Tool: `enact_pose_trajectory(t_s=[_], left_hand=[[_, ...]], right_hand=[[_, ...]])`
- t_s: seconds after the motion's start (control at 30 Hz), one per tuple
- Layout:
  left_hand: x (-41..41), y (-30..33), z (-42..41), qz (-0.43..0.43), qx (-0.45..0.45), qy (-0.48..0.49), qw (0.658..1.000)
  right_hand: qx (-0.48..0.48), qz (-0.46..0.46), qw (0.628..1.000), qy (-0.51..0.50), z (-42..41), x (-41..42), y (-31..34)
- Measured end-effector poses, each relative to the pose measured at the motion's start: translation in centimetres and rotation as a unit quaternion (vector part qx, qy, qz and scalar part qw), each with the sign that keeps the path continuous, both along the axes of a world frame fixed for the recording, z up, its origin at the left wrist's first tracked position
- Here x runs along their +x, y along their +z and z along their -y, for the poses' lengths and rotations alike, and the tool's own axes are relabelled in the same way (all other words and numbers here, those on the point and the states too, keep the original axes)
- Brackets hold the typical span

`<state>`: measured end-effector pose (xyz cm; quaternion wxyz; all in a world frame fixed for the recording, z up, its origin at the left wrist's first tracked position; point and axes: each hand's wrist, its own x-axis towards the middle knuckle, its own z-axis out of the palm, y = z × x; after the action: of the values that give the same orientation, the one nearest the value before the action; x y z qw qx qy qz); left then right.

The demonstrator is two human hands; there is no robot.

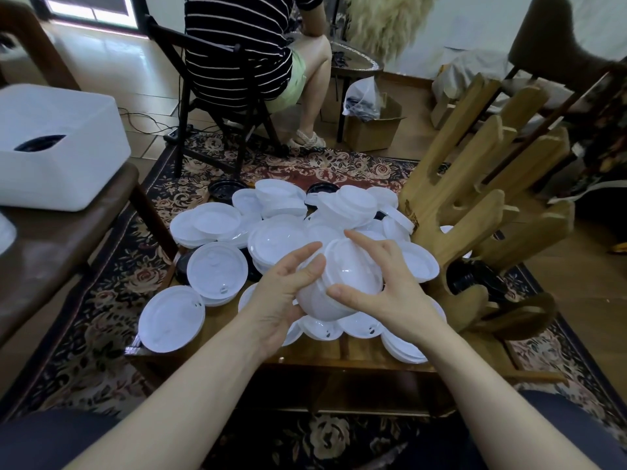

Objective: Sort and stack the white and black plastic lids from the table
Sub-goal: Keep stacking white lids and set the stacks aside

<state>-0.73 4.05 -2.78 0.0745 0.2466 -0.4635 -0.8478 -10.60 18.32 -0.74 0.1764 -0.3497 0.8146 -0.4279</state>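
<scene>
Both hands, left (283,293) and right (383,290), gripping a white lid stack (342,286) above the table (339,347); loose lids (217,269) at nine o'clock, wooden rack (475,212) at two o'clock.

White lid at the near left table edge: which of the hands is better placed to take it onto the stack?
Probably the left hand. It is on the same side as that white lid, while the right hand can keep gripping the held stack.

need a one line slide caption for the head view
Both hands, left and right, hold a stack of white round plastic lids above the lid-covered wooden table.
</scene>
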Motion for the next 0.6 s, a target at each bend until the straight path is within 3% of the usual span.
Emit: enact_pose_trajectory(t_s=[0.37,0.6], left_hand=[[0.08,-0.33,0.28,0.01,0.009,-0.023,1.0],[0.08,-0.41,0.17,0.003,-0.008,-0.021,1.0]], right_hand=[[-0.002,0.051,0.997,0.063,-0.74,-0.48,0.5],[0.001,0.035,0.996,0.078,-0.89,-0.63,0.23]])
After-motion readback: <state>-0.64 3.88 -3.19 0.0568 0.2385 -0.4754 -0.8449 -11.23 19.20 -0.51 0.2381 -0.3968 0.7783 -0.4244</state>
